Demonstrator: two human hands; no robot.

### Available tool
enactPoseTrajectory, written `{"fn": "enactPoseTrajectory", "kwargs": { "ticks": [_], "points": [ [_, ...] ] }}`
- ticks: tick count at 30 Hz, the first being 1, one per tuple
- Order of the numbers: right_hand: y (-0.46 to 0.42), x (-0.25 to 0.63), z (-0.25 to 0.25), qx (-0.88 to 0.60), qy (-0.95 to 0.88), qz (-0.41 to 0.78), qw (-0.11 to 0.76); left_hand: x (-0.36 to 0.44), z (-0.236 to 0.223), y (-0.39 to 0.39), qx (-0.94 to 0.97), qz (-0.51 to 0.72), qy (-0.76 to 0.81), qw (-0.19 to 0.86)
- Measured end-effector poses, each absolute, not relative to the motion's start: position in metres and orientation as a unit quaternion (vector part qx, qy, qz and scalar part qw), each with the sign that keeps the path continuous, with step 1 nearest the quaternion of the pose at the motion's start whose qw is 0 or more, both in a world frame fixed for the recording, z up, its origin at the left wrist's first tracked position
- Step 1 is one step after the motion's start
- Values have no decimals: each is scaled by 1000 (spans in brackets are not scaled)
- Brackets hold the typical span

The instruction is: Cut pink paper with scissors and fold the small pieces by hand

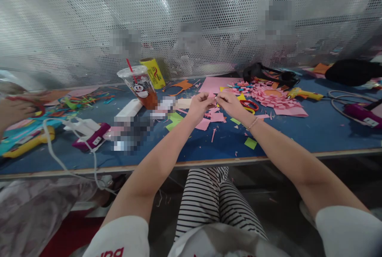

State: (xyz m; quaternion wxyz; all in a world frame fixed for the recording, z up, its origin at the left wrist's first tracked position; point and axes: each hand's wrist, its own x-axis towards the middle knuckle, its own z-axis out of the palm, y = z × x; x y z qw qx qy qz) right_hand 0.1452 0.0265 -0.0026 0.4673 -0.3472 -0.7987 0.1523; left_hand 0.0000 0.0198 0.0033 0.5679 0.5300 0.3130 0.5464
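Note:
My left hand (199, 106) and my right hand (230, 104) meet fingertip to fingertip over the middle of the blue table. Between them is a small piece of pink paper (212, 96), pinched by the fingers of both. Just below lie pink paper scraps (216, 117) and thin cut strips. Red and yellow scissors (250, 106) rest beside my right hand, partly hidden by it. Green paper (174, 119) lies left of my left wrist. Behind my hands is a larger pink sheet (219, 84).
A lidded drink cup (141, 86) and a yellow roll (154, 74) stand at the back left. Fringed pink paper (268, 98) and a yellow glue gun (307, 94) lie right. At far left are another person's hand (14, 111), a purple power strip (91, 137) and a white cable (53, 151).

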Motion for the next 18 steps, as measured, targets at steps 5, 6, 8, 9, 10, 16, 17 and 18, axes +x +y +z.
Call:
{"fn": "enactPoseTrajectory", "kwargs": {
  "ticks": [5, 6, 8, 9, 10, 16, 17, 18],
  "points": [
    [29, 146, -3, -318, -769, 271, 484, -1, 5, 18, 526, 526, 305, 595],
    [30, 146, -4, -316, -761, 289, 488, -1, 5, 17, 527, 523, 302, 598],
    [30, 147, -4, -318, -742, 313, 500, 0, 5, 17, 530, 523, 297, 597],
    [30, 147, -4, -318, -734, 322, 505, 0, 5, 17, 534, 525, 297, 593],
    [31, 147, -4, -317, -729, 330, 510, 0, 5, 17, 540, 524, 299, 587],
    [35, 149, -7, -299, -721, 358, 513, -1, 3, 19, 566, 527, 318, 548],
    [34, 149, -7, -307, -732, 337, 506, -1, 2, 19, 570, 529, 316, 544],
    [34, 149, -6, -316, -748, 307, 497, -1, 2, 19, 573, 529, 315, 541]
  ]
}}
